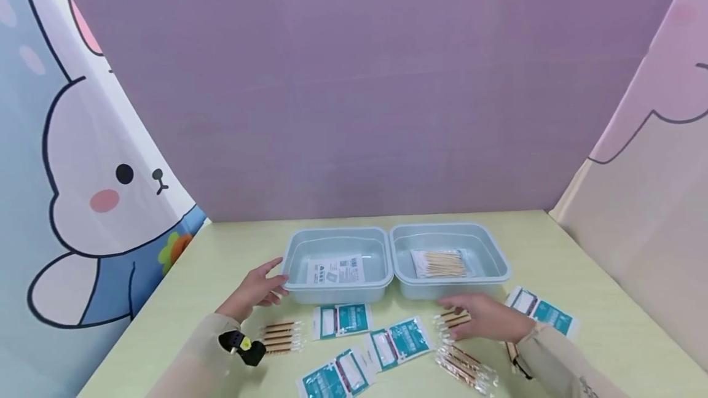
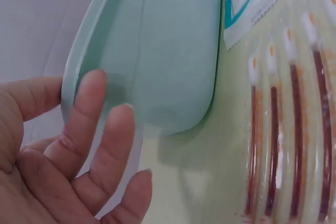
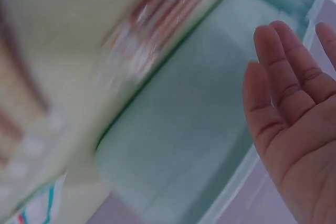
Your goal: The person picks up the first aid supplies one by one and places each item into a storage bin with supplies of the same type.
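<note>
My left hand [image 1: 254,290] touches the left corner of the left pale-green plastic tub [image 1: 337,293], its fingers loosely spread. In the left wrist view the fingers [image 2: 118,135] lie beside the tub wall, with brown-filled cotton swabs [image 2: 296,129] nearby. My right hand [image 1: 487,317] hovers in front of the right tub [image 1: 450,287], over brown-filled cotton swabs [image 1: 456,319]. In the right wrist view its fingers [image 3: 286,66] are extended and hold nothing. A bag of wooden-stick cotton swabs [image 1: 442,264] lies in the right tub. A printed white sheet [image 1: 335,270] lies in the left tub.
Several teal-and-white packets [image 1: 401,343] lie on the pale yellow table [image 1: 243,235] in front of the tubs. Packed brown swabs [image 1: 282,336] lie at the left, and another bundle [image 1: 466,368] near the right forearm. A purple backdrop [image 1: 359,91] stands behind.
</note>
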{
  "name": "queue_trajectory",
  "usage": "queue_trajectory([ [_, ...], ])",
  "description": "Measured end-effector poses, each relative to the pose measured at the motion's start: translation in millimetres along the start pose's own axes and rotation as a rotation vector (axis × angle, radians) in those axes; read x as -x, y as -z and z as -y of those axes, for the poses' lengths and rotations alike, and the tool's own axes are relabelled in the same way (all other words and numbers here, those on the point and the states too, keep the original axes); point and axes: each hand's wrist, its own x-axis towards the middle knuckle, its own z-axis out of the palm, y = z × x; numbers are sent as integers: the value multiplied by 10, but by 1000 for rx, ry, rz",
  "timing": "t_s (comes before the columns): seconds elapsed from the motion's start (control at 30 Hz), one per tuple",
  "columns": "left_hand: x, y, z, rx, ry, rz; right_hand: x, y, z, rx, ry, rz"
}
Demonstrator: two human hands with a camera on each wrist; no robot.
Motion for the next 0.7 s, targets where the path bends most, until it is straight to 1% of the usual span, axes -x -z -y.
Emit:
queue_trajectory([
  [0.1,-8,11,6,34,6,17,-120,-88,51,14,11,24],
  [0.2,-13,42,30,54,8,42,-234,-179,109,90,43,18],
  [0.3,-14,84,42,74,5,78,-349,-256,155,208,88,-1],
  [0.37,-6,86,51,87,8,84,-409,-304,169,249,95,5],
  [0.47,14,67,51,117,16,74,-485,-368,163,282,86,34],
  [0.57,24,41,45,131,22,42,-541,-414,171,300,54,75],
  [0.7,-6,18,17,112,31,24,-576,-433,201,341,18,101],
])
